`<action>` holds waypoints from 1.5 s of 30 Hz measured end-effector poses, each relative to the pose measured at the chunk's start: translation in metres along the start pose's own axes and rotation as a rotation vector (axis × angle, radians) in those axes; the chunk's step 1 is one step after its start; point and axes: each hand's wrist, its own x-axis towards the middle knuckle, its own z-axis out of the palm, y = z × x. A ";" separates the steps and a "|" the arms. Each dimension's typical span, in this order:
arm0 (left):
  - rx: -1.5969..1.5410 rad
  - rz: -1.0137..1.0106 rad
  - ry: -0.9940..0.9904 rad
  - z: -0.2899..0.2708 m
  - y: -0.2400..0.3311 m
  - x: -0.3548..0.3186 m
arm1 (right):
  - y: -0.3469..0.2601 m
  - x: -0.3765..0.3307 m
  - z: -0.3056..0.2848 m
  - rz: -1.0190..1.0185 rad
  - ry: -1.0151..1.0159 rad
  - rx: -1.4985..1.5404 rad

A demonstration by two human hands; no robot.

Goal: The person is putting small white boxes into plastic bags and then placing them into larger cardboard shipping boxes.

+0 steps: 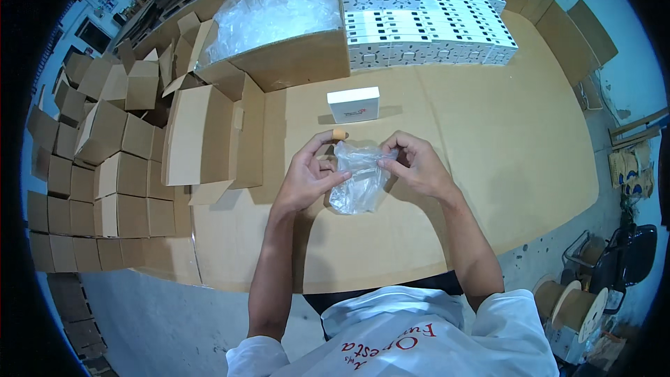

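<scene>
Both hands (363,167) grasp a clear bag (357,180); white box (354,105) just beyond.

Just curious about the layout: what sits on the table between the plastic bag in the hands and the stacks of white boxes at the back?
A single small white box on bare cardboard tabletop, seen in the head view.

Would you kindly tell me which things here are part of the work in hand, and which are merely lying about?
In hand:
- clear crinkled plastic bag, held by left hand and right hand
- small orange cap-shaped piece at the left fingers
- small white cardboard box just beyond

Lying about:
- stacked white printed boxes
- open brown carton of plastic bags
- folded brown cartons
- cable spools
</scene>
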 end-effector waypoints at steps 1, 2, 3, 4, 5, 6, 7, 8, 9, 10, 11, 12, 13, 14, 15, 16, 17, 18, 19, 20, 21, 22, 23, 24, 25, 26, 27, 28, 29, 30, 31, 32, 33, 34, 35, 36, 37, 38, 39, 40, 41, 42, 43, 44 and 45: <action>-0.004 -0.003 0.000 -0.005 0.000 0.004 | 0.005 0.008 0.001 -0.127 0.024 0.019; -0.001 -0.023 -0.038 -0.010 0.000 0.008 | 0.009 0.014 0.002 -0.254 0.049 0.038; 0.003 -0.043 -0.076 -0.014 0.000 0.011 | 0.012 0.017 0.001 -0.250 0.049 0.036; -0.001 -0.048 -0.072 -0.018 -0.002 0.010 | 0.004 0.019 0.002 -0.254 0.065 0.173; -0.011 -0.114 -0.092 -0.021 -0.003 0.009 | 0.000 0.021 0.002 -0.257 0.081 0.310; -0.021 -0.179 -0.112 -0.023 -0.004 0.008 | 0.001 0.023 0.002 -0.252 0.078 0.312; -0.025 -0.181 -0.114 -0.022 -0.002 0.009 | 0.001 0.023 0.000 -0.249 0.036 0.336; 0.006 -0.155 -0.128 -0.022 0.002 0.009 | 0.002 0.024 -0.001 -0.247 -0.006 0.360; 0.038 -0.129 -0.141 -0.021 0.003 0.010 | 0.004 0.026 -0.001 -0.244 -0.006 0.359; 0.038 -0.129 -0.138 -0.023 0.000 0.011 | 0.005 0.028 0.002 -0.236 -0.063 0.392; 0.104 0.019 -0.133 -0.024 -0.004 0.014 | 0.006 0.029 0.004 -0.228 -0.120 0.424; 0.170 0.167 -0.128 -0.026 -0.006 0.016 | 0.007 0.030 0.005 -0.228 -0.123 0.425; 0.168 0.165 -0.128 -0.026 -0.005 0.017 | 0.009 0.030 0.005 -0.188 -0.163 0.438; 0.225 0.159 -0.125 -0.025 -0.003 0.017 | 0.010 0.029 0.005 -0.148 -0.203 0.449; 0.281 0.154 -0.121 -0.026 -0.002 0.017 | 0.010 0.028 0.005 -0.146 -0.203 0.449; 0.282 0.153 -0.117 -0.027 -0.002 0.015 | 0.009 0.029 0.004 -0.164 -0.250 0.481; 0.191 0.122 -0.133 -0.029 -0.003 0.014 | 0.007 0.030 0.004 -0.181 -0.297 0.513; 0.099 0.092 -0.148 -0.031 -0.004 0.013 | 0.005 0.031 0.002 -0.182 -0.301 0.514; 0.099 0.092 -0.146 -0.033 -0.007 0.013 | 0.001 0.034 -0.001 -0.147 -0.410 0.479; 0.035 0.128 -0.158 -0.035 -0.009 0.013 | -0.003 0.038 -0.003 -0.113 -0.519 0.443; -0.029 0.164 -0.170 -0.036 -0.011 0.012 | -0.008 0.042 -0.004 -0.113 -0.522 0.443; -0.030 0.165 -0.170 -0.035 -0.011 0.011 | -0.013 0.047 -0.006 -0.021 -0.610 0.347; -0.125 0.146 -0.171 -0.033 -0.010 0.009 | -0.015 0.051 -0.008 0.071 -0.697 0.249; -0.220 0.126 -0.172 -0.032 -0.010 0.008 | -0.015 0.057 -0.010 0.072 -0.697 0.248; -0.220 0.128 -0.171 -0.034 -0.010 0.008 | -0.016 0.062 -0.013 0.052 -0.730 0.195; -0.263 0.117 -0.169 -0.036 -0.010 0.008 | -0.016 0.064 -0.014 0.032 -0.762 0.142; -0.307 0.106 -0.166 -0.038 -0.011 0.008 | -0.017 0.065 -0.015 0.031 -0.763 0.142; -0.306 0.105 -0.162 -0.039 -0.012 0.008 | -0.019 0.065 -0.015 0.076 -0.750 0.156; -0.273 0.093 -0.125 -0.041 -0.014 0.009 | -0.020 0.066 -0.015 0.120 -0.736 0.170; -0.239 0.080 -0.087 -0.042 -0.015 0.009 | -0.016 0.066 -0.012 0.120 -0.739 0.173; -0.240 0.079 -0.087 -0.043 -0.016 0.011 | -0.011 0.064 -0.010 0.064 -0.651 0.262; -0.156 0.043 -0.042 -0.044 -0.016 0.014 | -0.007 0.064 -0.009 0.007 -0.562 0.349; -0.072 0.008 0.003 -0.045 -0.015 0.016 | -0.005 0.066 -0.010 0.009 -0.562 0.350; -0.073 0.007 0.003 -0.044 -0.015 0.018 | -0.004 0.067 -0.012 -0.043 -0.509 0.364; 0.015 0.073 0.020 -0.043 -0.013 0.020 | -0.003 0.069 -0.013 -0.094 -0.455 0.377; 0.103 0.139 0.037 -0.041 -0.012 0.022 | -0.003 0.069 -0.013 -0.093 -0.455 0.378; 0.103 0.136 0.039 -0.039 -0.012 0.024 | -0.006 0.069 -0.010 -0.131 -0.404 0.330; 0.075 0.271 0.071 -0.035 -0.013 0.026 | -0.008 0.070 -0.008 -0.169 -0.353 0.282; 0.047 0.406 0.102 -0.033 -0.013 0.027 | -0.009 0.070 -0.008 -0.168 -0.355 0.284; 0.046 0.407 0.101 -0.032 -0.010 0.026 | -0.009 0.071 -0.009 -0.229 -0.339 0.243; 0.008 0.315 0.106 -0.030 -0.007 0.025 | -0.010 0.071 -0.010 -0.290 -0.322 0.202; -0.030 0.224 0.110 -0.029 -0.006 0.024 | -0.012 0.071 -0.012 -0.291 -0.320 0.199; -0.028 0.226 0.112 -0.030 -0.006 0.021 | -0.015 0.072 -0.013 -0.331 -0.322 0.130; 0.076 0.177 0.084 -0.032 -0.008 0.019 | -0.019 0.073 -0.015 -0.372 -0.323 0.061; 0.180 0.128 0.055 -0.034 -0.009 0.018 | -0.021 0.074 -0.016 -0.377 -0.326 0.060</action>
